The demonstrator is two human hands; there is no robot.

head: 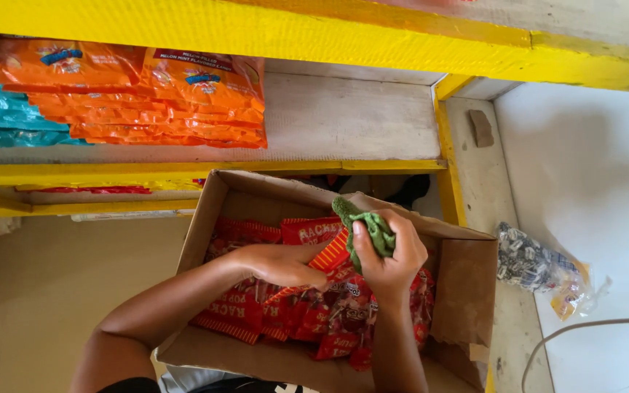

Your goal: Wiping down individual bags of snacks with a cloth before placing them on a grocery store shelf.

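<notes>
Right hand [391, 258] fist-clamps green cloth [368, 227]. Left hand [282, 263] pinches one red snack packet [322, 244], just left of cloth, inside cardboard box [467, 280]. Advice: lift packet clear of stack, keep cloth bunched, wipe flat faces.

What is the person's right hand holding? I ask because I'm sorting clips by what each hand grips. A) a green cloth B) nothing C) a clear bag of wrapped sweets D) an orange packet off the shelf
A: the right hand is closed around a crumpled green cloth above the cardboard box, while the left hand rests on the red snack packets inside it.
</notes>
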